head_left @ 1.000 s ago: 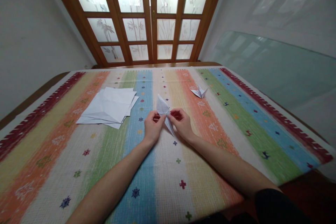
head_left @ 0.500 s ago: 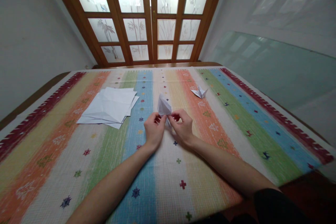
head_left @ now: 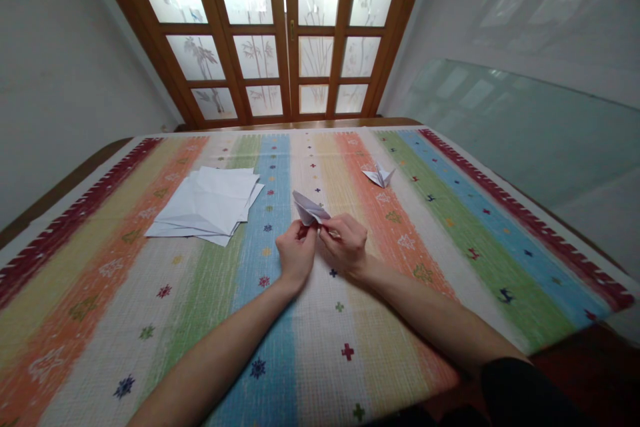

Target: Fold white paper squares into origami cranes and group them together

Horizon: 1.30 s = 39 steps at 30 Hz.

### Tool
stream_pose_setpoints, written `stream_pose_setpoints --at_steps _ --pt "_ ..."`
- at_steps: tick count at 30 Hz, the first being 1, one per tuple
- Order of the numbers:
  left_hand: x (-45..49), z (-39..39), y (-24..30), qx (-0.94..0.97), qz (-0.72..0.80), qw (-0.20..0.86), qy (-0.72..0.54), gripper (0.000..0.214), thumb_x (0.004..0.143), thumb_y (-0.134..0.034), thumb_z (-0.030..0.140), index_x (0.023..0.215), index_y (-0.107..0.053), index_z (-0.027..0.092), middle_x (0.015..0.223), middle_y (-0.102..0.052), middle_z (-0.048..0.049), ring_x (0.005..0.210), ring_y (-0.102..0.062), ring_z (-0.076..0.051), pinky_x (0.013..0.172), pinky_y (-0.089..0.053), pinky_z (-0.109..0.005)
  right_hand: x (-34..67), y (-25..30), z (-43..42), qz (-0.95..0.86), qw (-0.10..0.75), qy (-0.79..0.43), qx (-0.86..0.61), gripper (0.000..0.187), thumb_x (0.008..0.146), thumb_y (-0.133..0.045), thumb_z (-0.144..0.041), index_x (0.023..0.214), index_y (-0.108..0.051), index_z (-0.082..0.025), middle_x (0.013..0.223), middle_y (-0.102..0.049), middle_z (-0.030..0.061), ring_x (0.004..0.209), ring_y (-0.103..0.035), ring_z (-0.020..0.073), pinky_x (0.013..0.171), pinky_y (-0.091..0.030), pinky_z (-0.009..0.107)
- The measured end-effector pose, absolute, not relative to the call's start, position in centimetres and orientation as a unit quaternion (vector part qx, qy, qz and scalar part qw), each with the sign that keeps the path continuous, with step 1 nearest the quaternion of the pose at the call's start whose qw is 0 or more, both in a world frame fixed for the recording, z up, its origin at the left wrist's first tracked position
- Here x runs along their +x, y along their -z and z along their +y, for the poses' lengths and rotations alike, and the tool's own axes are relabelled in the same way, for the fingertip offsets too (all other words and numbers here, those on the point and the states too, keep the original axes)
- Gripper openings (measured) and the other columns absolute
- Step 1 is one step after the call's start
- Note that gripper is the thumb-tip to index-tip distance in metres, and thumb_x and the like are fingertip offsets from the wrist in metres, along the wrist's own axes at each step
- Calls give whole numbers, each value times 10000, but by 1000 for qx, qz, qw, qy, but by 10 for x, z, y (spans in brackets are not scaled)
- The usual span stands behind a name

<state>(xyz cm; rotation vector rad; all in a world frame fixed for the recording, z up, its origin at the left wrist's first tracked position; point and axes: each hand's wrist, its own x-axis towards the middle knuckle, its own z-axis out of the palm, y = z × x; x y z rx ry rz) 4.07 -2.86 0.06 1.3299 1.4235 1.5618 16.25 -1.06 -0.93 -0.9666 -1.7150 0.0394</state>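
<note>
A small piece of folded white paper (head_left: pixel 309 209) is held up between my two hands over the middle of the table. My left hand (head_left: pixel 296 250) pinches its lower left edge with thumb and fingers. From the other side, my right hand (head_left: pixel 347 240) grips the lower right edge, its fingertips close to those of the left. The paper's pointed end tilts up and to the left, and its layers spread slightly. Its lowest part is hidden behind my fingers.
A loose stack of white paper sheets (head_left: pixel 207 203) lies to the left. A finished-looking folded paper crane (head_left: pixel 380 177) sits at the back right. Both rest on a striped tablecloth (head_left: pixel 240 340). Beyond the table stand wooden glass-paned doors (head_left: pixel 287 73); a glass panel (head_left: pixel 525 127) leans at the right wall.
The folded paper has tipped from nearly upright to leaning left, and its layers show more. My right hand has turned slightly; both hands keep their hold.
</note>
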Motion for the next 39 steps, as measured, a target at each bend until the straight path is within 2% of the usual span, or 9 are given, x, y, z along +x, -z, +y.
stream_pose_setpoints --at_steps 7,13,17,21,24,26,32,37,39 --pt "40 -27 8 496 479 388 -612 127 787 -597 259 817 -680 168 741 -693 -25 704 -612 -159 700 -467 -262 166 15 -9 -776 522 72 -347 187 894 -530 -193 857 -706 -242 747 -684 56 703 -621 188 644 -492 317" --pt "39 -23 -4 465 443 411 -648 179 727 -654 299 823 -671 148 770 -698 -44 731 -641 -171 704 -493 -265 164 14 -8 -808 475 140 -319 209 914 -481 -149 915 -683 -204 808 -691 73 763 -626 190 701 -514 328" --pt "38 -17 -3 434 459 401 -663 194 739 -652 335 787 -649 147 723 -682 -38 687 -635 -164 662 -492 -261 160 13 -9 -797 511 149 -285 195 886 -524 -126 1031 -632 -198 830 -671 62 759 -607 186 684 -513 326" --pt "39 -14 3 430 448 406 -671 187 721 -661 314 816 -640 154 778 -701 -49 719 -646 -171 682 -498 -268 159 10 -9 -715 599 121 -340 329 837 -633 -215 1154 -547 -237 925 -626 63 847 -617 217 716 -537 373" --pt "41 -13 7 429 432 416 -676 212 706 -670 283 877 -641 161 864 -717 -60 807 -662 -189 759 -506 -290 161 7 -8 -742 571 34 -349 488 851 -600 -243 1316 -457 -212 1156 -604 132 1078 -596 264 866 -538 450" --pt "41 -12 9 430 423 419 -679 242 700 -674 271 915 -641 164 907 -720 -63 854 -665 -197 800 -505 -303 162 6 -6 -773 542 -17 -329 491 881 -539 -214 1361 -438 -211 1229 -594 137 1145 -581 252 927 -528 443" --pt "42 -11 12 426 419 432 -675 285 685 -696 246 951 -648 156 955 -713 -70 896 -656 -200 847 -493 -309 162 13 -6 -788 525 -4 -321 407 902 -475 -173 1296 -556 -232 1182 -630 112 1110 -601 240 947 -521 434" --pt "41 -12 11 412 424 438 -677 244 671 -696 219 899 -640 155 861 -702 -42 807 -652 -174 779 -499 -281 162 14 -6 -747 577 47 -328 529 851 -559 -134 1360 -465 -241 1066 -647 97 990 -624 232 823 -550 390" --pt "41 -13 10 412 429 435 -676 244 666 -707 223 889 -637 155 851 -703 -42 786 -654 -174 765 -502 -285 163 12 -6 -755 578 57 -305 514 847 -557 -102 1333 -476 -251 1028 -664 78 968 -635 220 819 -544 376"
